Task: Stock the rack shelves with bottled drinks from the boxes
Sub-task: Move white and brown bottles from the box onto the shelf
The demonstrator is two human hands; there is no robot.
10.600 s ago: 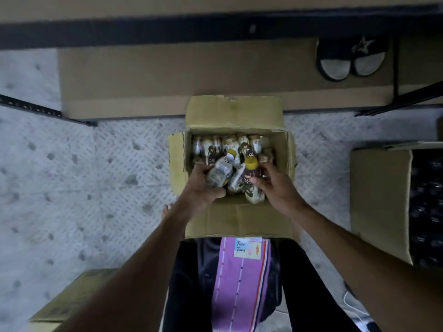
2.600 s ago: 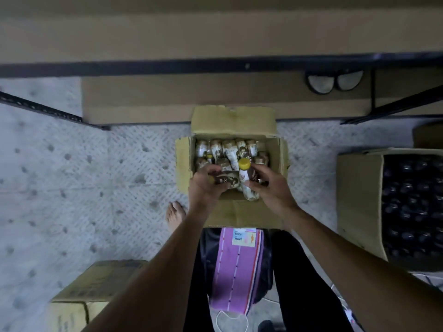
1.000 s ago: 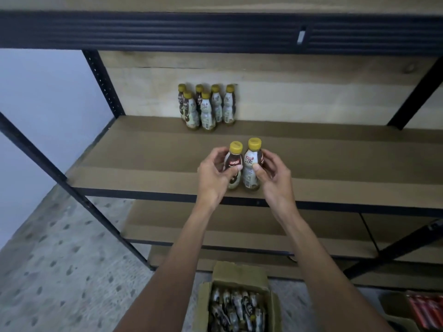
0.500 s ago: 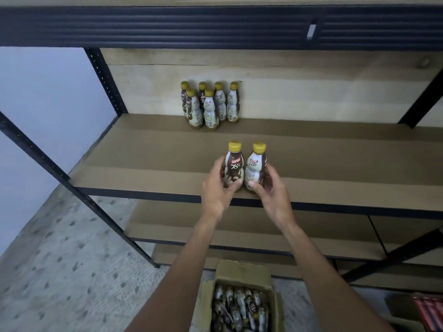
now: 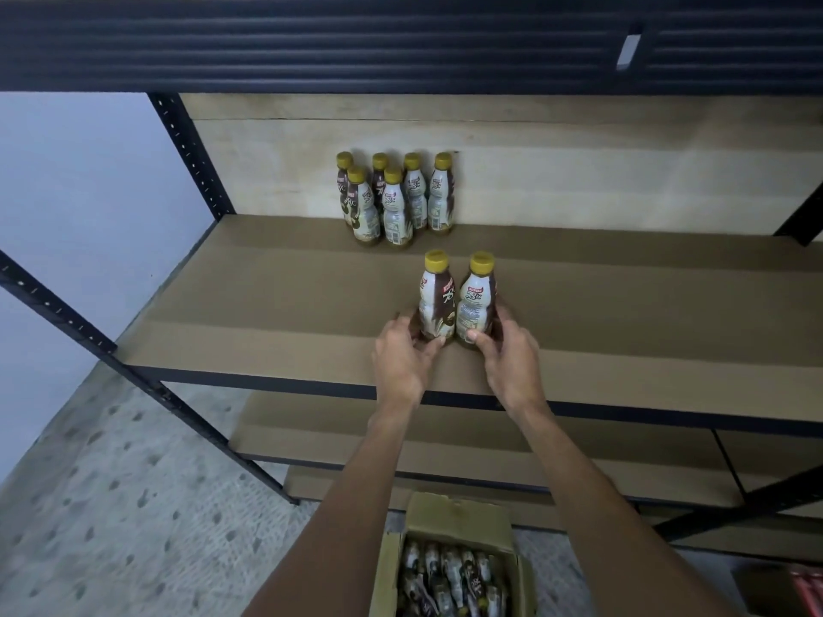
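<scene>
Two yellow-capped coffee bottles stand upright side by side on the brown rack shelf (image 5: 276, 305). My left hand (image 5: 401, 358) grips the base of the left bottle (image 5: 437, 293). My right hand (image 5: 512, 358) grips the base of the right bottle (image 5: 477, 298). Several matching bottles (image 5: 394, 198) stand grouped at the back of the same shelf, against the wooden back panel. On the floor below, an open cardboard box (image 5: 450, 567) holds several more bottles.
A black upper shelf beam (image 5: 401, 42) runs overhead. Black perforated uprights (image 5: 191, 158) frame the rack at left, and lower shelves (image 5: 490, 443) sit beneath. Patterned grey floor (image 5: 124, 505) lies at left. A box with red items (image 5: 801, 590) shows at the bottom right corner.
Both hands lifted two bottles out of the box on the floor, raised them to the shelf and moved them further back onto it; they now stand on the board.
</scene>
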